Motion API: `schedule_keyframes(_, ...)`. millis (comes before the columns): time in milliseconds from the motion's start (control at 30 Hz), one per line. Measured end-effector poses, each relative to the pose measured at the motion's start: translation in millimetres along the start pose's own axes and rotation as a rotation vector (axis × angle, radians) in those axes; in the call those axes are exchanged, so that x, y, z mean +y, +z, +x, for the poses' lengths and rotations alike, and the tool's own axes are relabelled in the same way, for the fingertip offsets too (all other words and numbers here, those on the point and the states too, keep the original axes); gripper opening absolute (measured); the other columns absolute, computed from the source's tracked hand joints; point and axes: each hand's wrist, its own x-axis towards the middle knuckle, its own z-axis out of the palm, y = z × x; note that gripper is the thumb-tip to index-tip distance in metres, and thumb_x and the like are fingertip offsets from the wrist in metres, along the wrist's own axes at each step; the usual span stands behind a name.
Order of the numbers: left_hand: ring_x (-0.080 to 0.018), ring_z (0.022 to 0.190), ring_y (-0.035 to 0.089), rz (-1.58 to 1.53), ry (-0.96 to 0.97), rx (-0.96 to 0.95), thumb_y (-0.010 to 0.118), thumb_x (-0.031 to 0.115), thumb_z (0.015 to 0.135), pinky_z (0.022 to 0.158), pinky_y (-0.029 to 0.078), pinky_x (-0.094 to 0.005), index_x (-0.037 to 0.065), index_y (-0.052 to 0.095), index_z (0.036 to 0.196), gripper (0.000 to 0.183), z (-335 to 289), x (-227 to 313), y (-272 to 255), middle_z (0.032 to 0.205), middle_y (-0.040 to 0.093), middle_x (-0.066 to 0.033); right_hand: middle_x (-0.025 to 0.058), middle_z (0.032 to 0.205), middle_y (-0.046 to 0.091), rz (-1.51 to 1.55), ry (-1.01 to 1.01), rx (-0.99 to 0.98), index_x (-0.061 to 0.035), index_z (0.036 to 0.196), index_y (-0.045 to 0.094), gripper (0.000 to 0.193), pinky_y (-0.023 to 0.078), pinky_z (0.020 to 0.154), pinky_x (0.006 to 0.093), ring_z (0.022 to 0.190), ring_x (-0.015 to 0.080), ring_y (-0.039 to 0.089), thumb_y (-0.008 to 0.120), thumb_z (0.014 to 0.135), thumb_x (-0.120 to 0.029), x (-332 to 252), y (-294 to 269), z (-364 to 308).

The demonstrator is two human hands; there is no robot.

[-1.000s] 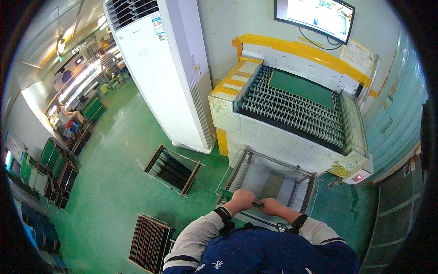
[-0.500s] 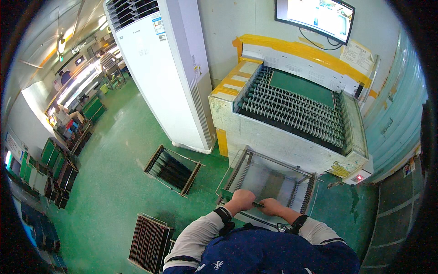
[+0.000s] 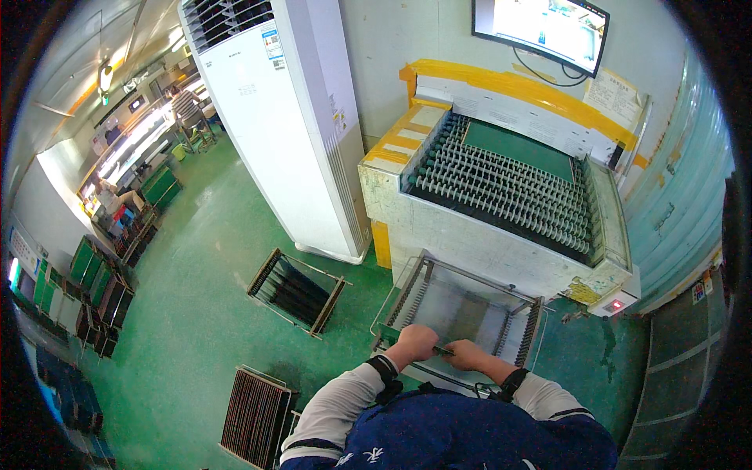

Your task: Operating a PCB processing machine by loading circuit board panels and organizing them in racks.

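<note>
In front of my body, both hands are close together above the near side of a metal slotted rack (image 3: 427,270). My left hand (image 3: 417,343) is closed with its back upward, its fingers curled out of sight. Close beside it on the right, my right hand (image 3: 465,356) is closed too. A small dark green thing (image 3: 443,351) shows between the two hands; its kind is hard to tell. Behind the rack stands a roller machine (image 3: 501,192) with a flat green board (image 3: 521,150) lying on its far rollers.
A tall white air conditioner (image 3: 274,133) stands left of the machine. On the green floor are a rack of dark panels (image 3: 296,291) and another filled rack (image 3: 254,415). A screen (image 3: 540,31) hangs on the wall. People sit at a lit bench (image 3: 137,149) far left.
</note>
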Motion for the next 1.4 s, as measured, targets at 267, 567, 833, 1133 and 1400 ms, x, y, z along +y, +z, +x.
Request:
schedule_keyframes(267,-0.0327,0.090,0.071,0.006,-0.048,-0.035,0.075,0.041,0.079,0.077,0.057,-0.0453,0.011,0.076,0.091,0.033,2,1,3,0.093,0.073,-0.0110,0.0188,0.100,0.071,-0.009,0.004,0.008,-0.0106,0.110,0.072,0.033,0.051,0.083,0.0483,0.094,0.0396,0.066,0.065,0.089,-0.035,-2,0,-1)
schedule_keyframes(567,-0.0329,0.089,0.071,0.006,-0.042,-0.031,0.075,0.041,0.078,0.077,0.057,-0.0453,0.011,0.076,0.090,0.033,0,2,-1,0.092,0.073,-0.0114,0.0180,0.101,0.071,-0.004,0.026,0.000,-0.0128,0.111,0.072,0.033,0.051,0.083,0.0477,0.095,0.0390,0.067,0.066,0.088,-0.036,1,3,2)
schedule_keyframes(833,-0.0365,0.085,0.071,0.014,-0.002,-0.015,0.069,0.042,0.082,0.073,0.058,-0.0485,0.007,0.075,0.088,0.036,5,-5,10,0.088,0.073,-0.0145,0.0191,0.102,0.071,0.004,-0.004,0.020,-0.0121,0.112,0.071,0.033,0.051,0.084,0.0476,0.095,0.0397,0.066,0.065,0.088,-0.035,2,5,2)
schedule_keyframes(1133,-0.0334,0.088,0.071,0.007,-0.038,-0.027,0.074,0.041,0.079,0.076,0.058,-0.0453,0.010,0.076,0.089,0.032,0,2,-1,0.090,0.073,-0.0118,0.0190,0.102,0.071,0.024,0.023,0.012,-0.0106,0.111,0.071,0.034,0.051,0.084,0.0474,0.096,0.0398,0.066,0.066,0.088,-0.035,-1,2,1)
schedule_keyframes(1400,-0.0350,0.086,0.071,0.010,-0.006,-0.018,0.071,0.045,0.081,0.075,0.058,-0.0468,0.008,0.075,0.090,0.038,3,-2,6,0.089,0.073,-0.0132,0.0187,0.102,0.071,-0.002,0.023,0.006,-0.0104,0.110,0.071,0.035,0.051,0.084,0.0480,0.097,0.0402,0.066,0.067,0.088,-0.038,0,2,2)
